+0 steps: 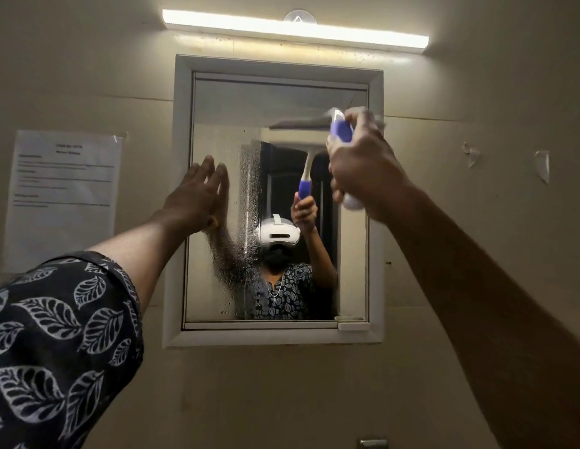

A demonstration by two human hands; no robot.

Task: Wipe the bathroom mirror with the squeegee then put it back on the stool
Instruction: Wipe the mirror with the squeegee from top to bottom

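The bathroom mirror point(217, 150) hangs in a white frame on the wall ahead. Its left part is covered in water droplets, while the middle and right look clearer. My right hand point(366, 170) is shut on the squeegee point(340, 129), which has a purple-and-white handle. Its blade lies blurred across the upper right of the glass. My left hand point(197, 196) is open, fingers together, with its palm flat against the mirror's left edge. The stool is not in view.
A lit strip lamp point(295, 29) runs above the mirror. A printed paper sheet point(63, 196) is stuck to the wall on the left. Clear plastic hooks point(541, 165) sit on the wall at right. A metal fitting point(372, 443) shows at the bottom edge.
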